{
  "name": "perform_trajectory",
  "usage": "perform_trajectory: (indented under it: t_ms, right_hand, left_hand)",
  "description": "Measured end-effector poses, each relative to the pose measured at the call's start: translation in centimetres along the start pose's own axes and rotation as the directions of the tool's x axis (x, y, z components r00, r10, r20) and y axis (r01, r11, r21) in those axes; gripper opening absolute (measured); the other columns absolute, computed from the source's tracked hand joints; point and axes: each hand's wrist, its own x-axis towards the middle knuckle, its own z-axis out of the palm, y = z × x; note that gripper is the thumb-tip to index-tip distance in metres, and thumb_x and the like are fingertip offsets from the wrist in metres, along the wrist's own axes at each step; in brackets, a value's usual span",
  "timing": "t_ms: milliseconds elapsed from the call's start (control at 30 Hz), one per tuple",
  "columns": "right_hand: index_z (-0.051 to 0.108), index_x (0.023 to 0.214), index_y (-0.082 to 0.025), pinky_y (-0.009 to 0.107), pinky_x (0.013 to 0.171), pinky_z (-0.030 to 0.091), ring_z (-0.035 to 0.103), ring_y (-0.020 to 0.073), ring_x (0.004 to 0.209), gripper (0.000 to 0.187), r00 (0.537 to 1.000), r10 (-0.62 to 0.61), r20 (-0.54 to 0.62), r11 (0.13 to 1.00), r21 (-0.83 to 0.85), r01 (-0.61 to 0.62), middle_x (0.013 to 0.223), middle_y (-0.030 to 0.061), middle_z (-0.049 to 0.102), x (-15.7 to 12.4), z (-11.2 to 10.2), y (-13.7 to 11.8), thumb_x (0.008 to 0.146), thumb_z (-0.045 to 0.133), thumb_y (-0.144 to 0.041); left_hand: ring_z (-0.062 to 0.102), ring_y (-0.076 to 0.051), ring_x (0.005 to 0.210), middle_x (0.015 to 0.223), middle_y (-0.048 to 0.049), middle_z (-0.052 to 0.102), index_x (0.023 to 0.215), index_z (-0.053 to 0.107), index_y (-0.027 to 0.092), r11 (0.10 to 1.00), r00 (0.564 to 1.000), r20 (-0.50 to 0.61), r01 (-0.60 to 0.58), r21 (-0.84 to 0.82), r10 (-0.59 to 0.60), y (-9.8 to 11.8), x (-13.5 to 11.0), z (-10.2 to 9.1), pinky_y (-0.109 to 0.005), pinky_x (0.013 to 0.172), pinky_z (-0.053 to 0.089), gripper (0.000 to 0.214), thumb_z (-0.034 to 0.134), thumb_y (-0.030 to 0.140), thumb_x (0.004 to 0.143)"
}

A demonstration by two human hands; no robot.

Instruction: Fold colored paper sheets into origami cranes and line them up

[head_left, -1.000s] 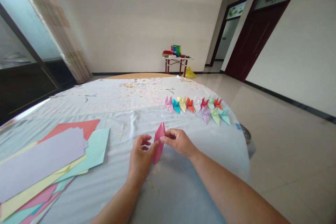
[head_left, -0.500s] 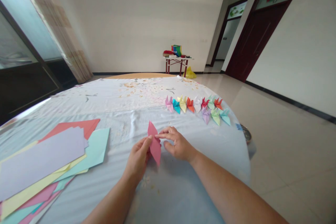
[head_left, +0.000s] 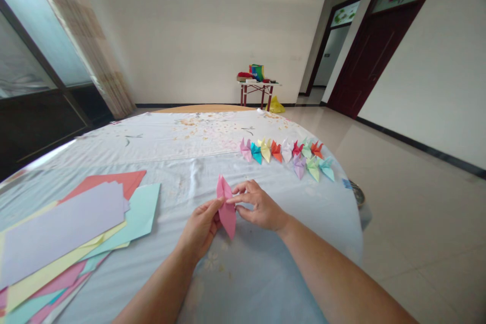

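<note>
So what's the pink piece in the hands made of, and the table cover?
The pink piece looks like thin matte paper: sharp creases, flat pointed flaps. The table cover is probably cloth, pale blue and matte, with fold lines and soft wrinkles; a soft plastic sheet cannot be ruled out.

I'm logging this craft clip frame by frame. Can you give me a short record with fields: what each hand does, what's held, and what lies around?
left hand: pinches the pink folded paper at its left edge
right hand: pinches it from the right
paper: upright, pointed at both ends, over the tablecloth
far right: small folded paper figures, two rows
near left: loose coloured sheets, overlapping
</note>
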Motion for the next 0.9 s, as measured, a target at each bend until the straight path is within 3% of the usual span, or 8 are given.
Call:
perform_trajectory:
  t_ms: [200, 433, 700, 900]
  right_hand:
    - [0.062, 0.106, -0.030, 0.034, 0.089, 0.037, 0.046, 0.0162, 0.093, 0.030, 1.000, -0.029, 0.008, 0.999, -0.026, 0.029, 0.102, 0.0038, 0.052, 0.02, -0.32, -0.26, 0.078, 0.060, -0.021]
    - [0.065, 0.101, -0.031, 0.036, 0.090, 0.034, 0.045, 0.0167, 0.094, 0.022, 0.999, -0.035, 0.007, 0.998, -0.061, 0.036, 0.101, 0.0036, 0.052, 0.06, -0.71, -0.39, 0.080, 0.058, -0.030]
    - [0.068, 0.092, -0.029, 0.036, 0.090, 0.032, 0.047, 0.0168, 0.092, 0.016, 0.998, -0.055, 0.016, 0.997, -0.053, 0.056, 0.096, 0.0036, 0.055, 0.21, -0.77, -0.44, 0.079, 0.060, -0.031]
    - [0.066, 0.087, -0.022, 0.034, 0.088, 0.034, 0.050, 0.0156, 0.086, 0.014, 0.994, 0.053, -0.092, 0.997, 0.063, -0.047, 0.084, 0.0032, 0.055, 0.15, -0.10, -0.58, 0.079, 0.059, -0.032]
  left_hand:
    - [0.061, -0.012, 0.059, 0.067, -0.0050, 0.068, 0.075, 0.066, 0.011, 0.999, 0.999, 0.027, 0.026, -0.029, -0.025, 0.03, 0.17, -0.40, -0.022, 0.059, 0.049, 0.019, 0.067, 0.030, 0.069]
    - [0.063, -0.013, 0.064, 0.073, -0.0051, 0.070, 0.091, 0.067, 0.013, 1.000, 0.996, 0.092, 0.017, -0.021, -0.015, 0.30, 0.03, -0.24, -0.021, 0.062, 0.050, 0.025, 0.066, 0.029, 0.071]
    - [0.060, -0.009, 0.060, 0.073, -0.0048, 0.070, 0.085, 0.068, 0.012, 1.000, 0.995, 0.102, 0.016, 0.002, -0.016, -0.11, 0.10, -0.05, -0.018, 0.062, 0.048, 0.022, 0.066, 0.029, 0.071]
    - [0.064, -0.013, 0.071, 0.078, -0.0066, 0.070, 0.080, 0.067, 0.011, 0.998, 0.997, 0.077, 0.005, -0.058, -0.001, -0.51, 0.15, -0.46, -0.027, 0.076, 0.051, 0.016, 0.066, 0.024, 0.071]
